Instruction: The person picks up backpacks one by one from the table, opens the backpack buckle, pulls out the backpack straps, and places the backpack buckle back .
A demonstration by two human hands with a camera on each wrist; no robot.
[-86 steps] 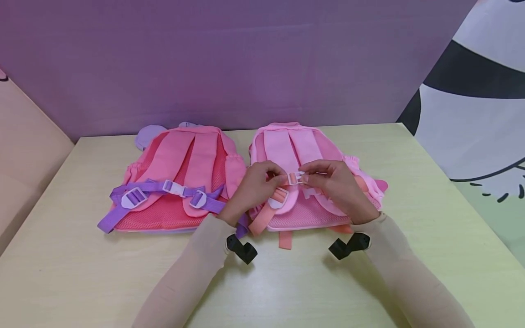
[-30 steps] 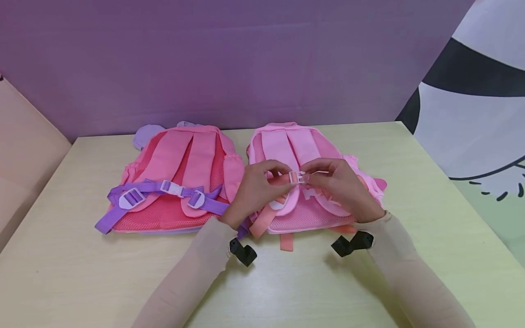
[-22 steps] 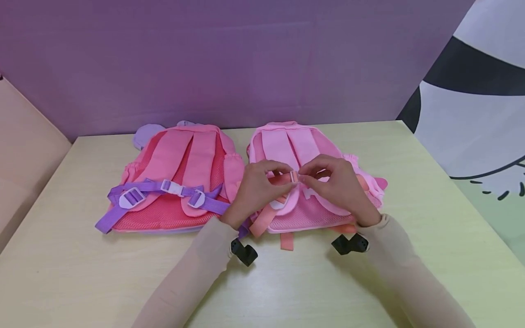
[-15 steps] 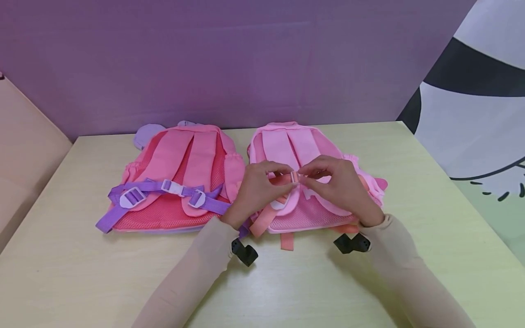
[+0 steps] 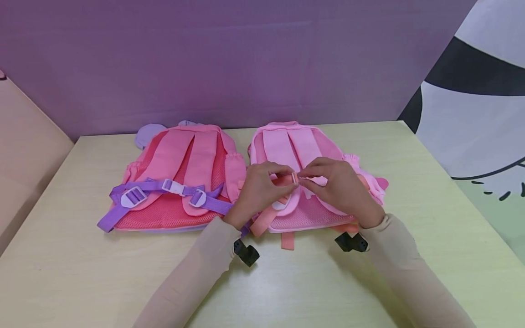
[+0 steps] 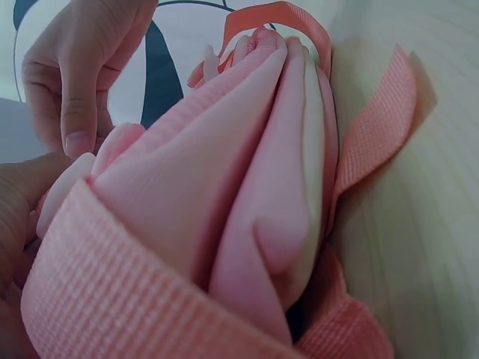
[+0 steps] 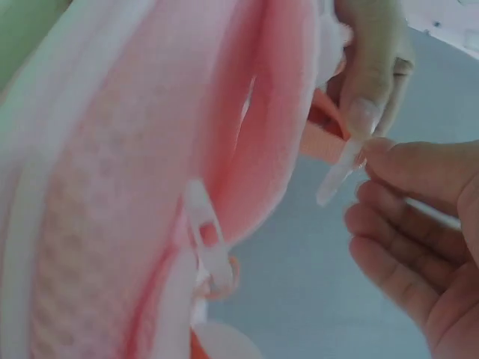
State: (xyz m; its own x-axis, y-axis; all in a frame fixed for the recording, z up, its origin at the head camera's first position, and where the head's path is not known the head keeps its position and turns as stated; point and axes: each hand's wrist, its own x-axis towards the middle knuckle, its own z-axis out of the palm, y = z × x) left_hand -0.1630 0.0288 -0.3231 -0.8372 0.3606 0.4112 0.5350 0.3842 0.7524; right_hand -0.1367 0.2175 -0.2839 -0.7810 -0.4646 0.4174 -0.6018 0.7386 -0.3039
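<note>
A light-pink backpack (image 5: 303, 221) lies back side up on the table. An orange strap (image 5: 283, 180) with a small white plastic buckle piece (image 5: 294, 177) is raised over its shoulder straps. My left hand (image 5: 260, 187) pinches the strap end at the buckle piece between thumb and fingertips. From the other side, the thumb and fingertips of my right hand (image 5: 340, 184) pinch the same piece. In the right wrist view the white buckle piece (image 7: 340, 170) shows at the meeting fingertips; my fingers hide much of it.
A coral-pink backpack (image 5: 160, 218) lies to the left, its purple strap (image 5: 153, 185) joined across by a white buckle (image 5: 173, 187). A loose orange strap end (image 5: 287, 241) hangs onto the table (image 5: 279, 296). A purple wall (image 5: 229, 64) stands behind.
The buckle piece's prongs showed between my hands one second ago; now only a narrow part shows. My right fingertips have shifted slightly on it. The backpacks stay in place.
</note>
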